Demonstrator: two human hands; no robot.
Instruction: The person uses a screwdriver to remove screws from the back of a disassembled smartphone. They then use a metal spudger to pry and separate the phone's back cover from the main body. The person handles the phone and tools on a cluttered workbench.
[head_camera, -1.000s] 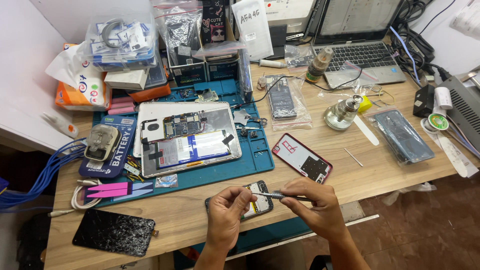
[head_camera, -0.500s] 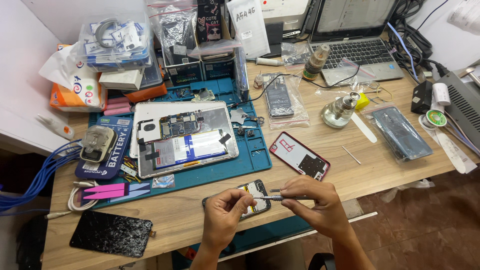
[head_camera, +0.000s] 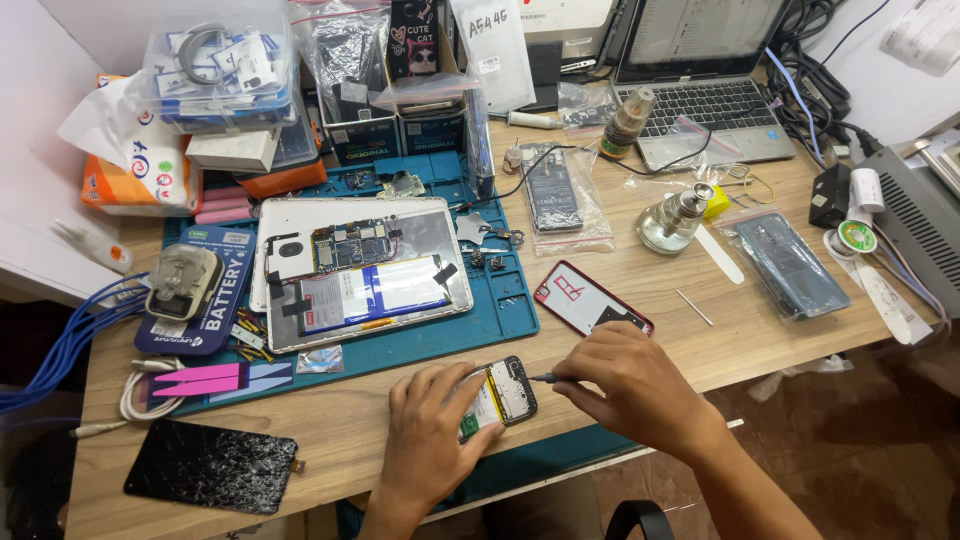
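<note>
From the head view, my left hand (head_camera: 425, 440) lies flat over the left part of a small opened phone with a yellow battery and green board showing (head_camera: 503, 395), fingers spread and pressing it to the wooden worktop (head_camera: 620, 260) near its front edge. My right hand (head_camera: 625, 385) has its grip closed on a thin dark-handled screwdriver (head_camera: 543, 378), whose tip touches the phone's right edge. Just beyond my right hand lies a red-rimmed phone back cover (head_camera: 590, 300). Further left, on a blue repair mat (head_camera: 500, 310), sits an opened white tablet with its battery and circuit board bare (head_camera: 365, 270). A black screen panel with cracked glass (head_camera: 212, 467) lies near the worktop's front left corner, well apart from my hands.
</note>
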